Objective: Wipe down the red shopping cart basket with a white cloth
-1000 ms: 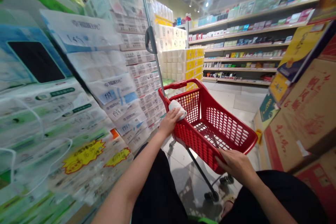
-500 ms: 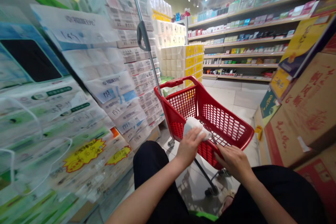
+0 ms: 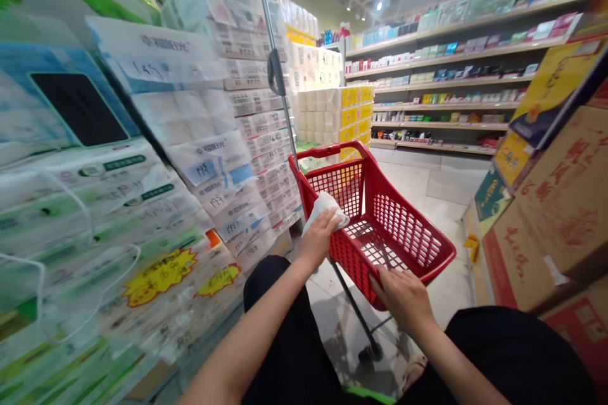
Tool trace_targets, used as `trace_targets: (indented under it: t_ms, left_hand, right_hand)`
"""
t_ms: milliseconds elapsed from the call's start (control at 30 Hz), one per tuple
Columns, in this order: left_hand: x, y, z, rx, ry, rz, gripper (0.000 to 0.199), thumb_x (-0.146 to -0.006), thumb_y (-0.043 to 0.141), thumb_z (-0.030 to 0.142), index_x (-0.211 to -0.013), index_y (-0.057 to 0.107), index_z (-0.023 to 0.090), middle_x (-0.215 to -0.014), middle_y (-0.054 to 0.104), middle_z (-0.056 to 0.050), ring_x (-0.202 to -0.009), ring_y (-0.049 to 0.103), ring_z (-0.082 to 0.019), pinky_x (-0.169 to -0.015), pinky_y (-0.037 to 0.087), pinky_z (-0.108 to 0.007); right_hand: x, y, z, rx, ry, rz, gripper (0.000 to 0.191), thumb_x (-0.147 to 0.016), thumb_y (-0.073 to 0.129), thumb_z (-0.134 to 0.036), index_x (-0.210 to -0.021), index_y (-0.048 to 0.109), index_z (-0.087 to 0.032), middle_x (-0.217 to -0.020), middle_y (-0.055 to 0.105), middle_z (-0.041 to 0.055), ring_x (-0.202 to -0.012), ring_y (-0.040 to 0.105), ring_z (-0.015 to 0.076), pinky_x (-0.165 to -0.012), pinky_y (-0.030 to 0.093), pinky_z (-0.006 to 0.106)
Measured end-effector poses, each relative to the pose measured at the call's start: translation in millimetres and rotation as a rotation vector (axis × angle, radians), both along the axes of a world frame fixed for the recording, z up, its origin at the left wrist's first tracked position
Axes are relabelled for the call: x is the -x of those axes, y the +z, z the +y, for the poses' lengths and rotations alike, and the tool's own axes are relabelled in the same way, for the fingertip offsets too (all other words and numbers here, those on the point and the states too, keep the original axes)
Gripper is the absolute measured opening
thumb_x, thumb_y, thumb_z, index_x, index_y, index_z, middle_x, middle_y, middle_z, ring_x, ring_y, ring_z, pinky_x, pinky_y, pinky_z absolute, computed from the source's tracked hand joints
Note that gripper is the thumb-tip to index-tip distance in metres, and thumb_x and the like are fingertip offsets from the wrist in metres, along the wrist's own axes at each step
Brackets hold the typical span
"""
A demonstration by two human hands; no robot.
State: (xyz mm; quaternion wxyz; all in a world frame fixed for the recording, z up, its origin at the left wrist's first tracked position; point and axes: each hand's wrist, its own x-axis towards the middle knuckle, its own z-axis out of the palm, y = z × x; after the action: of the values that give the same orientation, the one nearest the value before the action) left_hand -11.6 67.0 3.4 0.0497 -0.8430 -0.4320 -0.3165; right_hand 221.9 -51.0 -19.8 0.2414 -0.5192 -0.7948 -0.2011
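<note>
The red basket (image 3: pixel 351 259), on a wheeled frame, stands tilted before the person's knees; its hard plastic looks stiff and smooth, likely light for its bulk and apt to roll if pushed, so the thick top rim seems the best hold, safer than the slatted walls. The right hand (image 3: pixel 403 296) is curled round that rim at the near end, fingers bent over the top edge, which should brace it. The left hand (image 3: pixel 320 237) is half closed, fingers pressed on the cloth (image 3: pixel 323 207), which lies bunched over the near long rim, towards the far end. The cloth looks soft, thin and very light, sure to bend round edges; it is best pinned flat under the fingers. Beyond, shelves (image 3: pixel 437 147) of small goods line the back. Tall stacks of paper packs (image 3: pixel 218 152) crowd the left, and cartons (image 3: pixel 555 215) the right, leaving a narrow aisle. The dark-clad legs (image 3: pixel 285 329) hem in the near side. A metal pole (image 3: pixel 266 0) rises at the basket's far left corner, in the way of a hand sliding there. Well apart, a dark-screened phone (image 3: pixel 80 107) and a white cable (image 3: pixel 40 272) lie against the packs.
</note>
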Motion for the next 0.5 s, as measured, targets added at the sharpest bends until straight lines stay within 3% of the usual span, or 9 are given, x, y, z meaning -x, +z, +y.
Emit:
trace_targets:
  t_ms: [167, 267, 367, 500]
  left_hand:
    - [-33, -24.2, -54, -0.008, -0.106, -0.058, 0.05, -0.093, 0.039, 0.003, -0.136, 0.052, 0.026, -0.152, 0.043, -0.001, -0.147, 0.029, -0.019, -0.12, 0.034, -0.046]
    - [-30, -26.0, -68, 0.0, -0.194, -0.003, 0.048, -0.095, 0.042, 0.008, -0.138, 0.05, 0.028, -0.152, 0.043, 0.0, -0.147, 0.029, -0.018, -0.12, 0.034, -0.043]
    - [-13, -16.7, -52, 0.012, -0.214, 0.046, 0.05, -0.095, 0.042, 0.006, -0.138, 0.051, 0.029, -0.152, 0.044, 0.001, -0.146, 0.03, -0.017, -0.121, 0.032, -0.042]
    - [6, -6.9, -13, 0.076, -0.127, -0.018, 0.055, -0.09, 0.037, -0.001, -0.134, 0.054, 0.027, -0.156, 0.038, 0.0, -0.147, 0.028, -0.018, -0.121, 0.032, -0.043]
  right_hand:
    - [14, -0.6, 6, 0.014, -0.003, -0.006, 0.024, -0.099, 0.042, -0.027, -0.089, 0.061, -0.018, -0.07, 0.065, 0.0038, -0.067, 0.059, 0.017, -0.07, 0.032, 0.032]
    - [17, 3.0, 6, 0.047, 0.077, 0.019, 0.022, -0.097, 0.045, -0.032, -0.1, 0.061, -0.017, -0.082, 0.069, 0.0065, -0.079, 0.062, 0.0201, -0.076, 0.037, 0.033]
    - [1, 10.4, 5, 0.081, 0.144, 0.043, 0.038, -0.091, 0.053, -0.045, -0.116, 0.058, -0.017, -0.101, 0.07, 0.0095, -0.095, 0.063, 0.0234, -0.088, 0.041, 0.037]
    - [-48, 14.4, 13, 0.077, 0.106, 0.028, 0.051, -0.084, 0.061, -0.055, -0.121, 0.056, -0.021, -0.115, 0.068, 0.0091, -0.11, 0.059, 0.0271, -0.103, 0.036, 0.045]
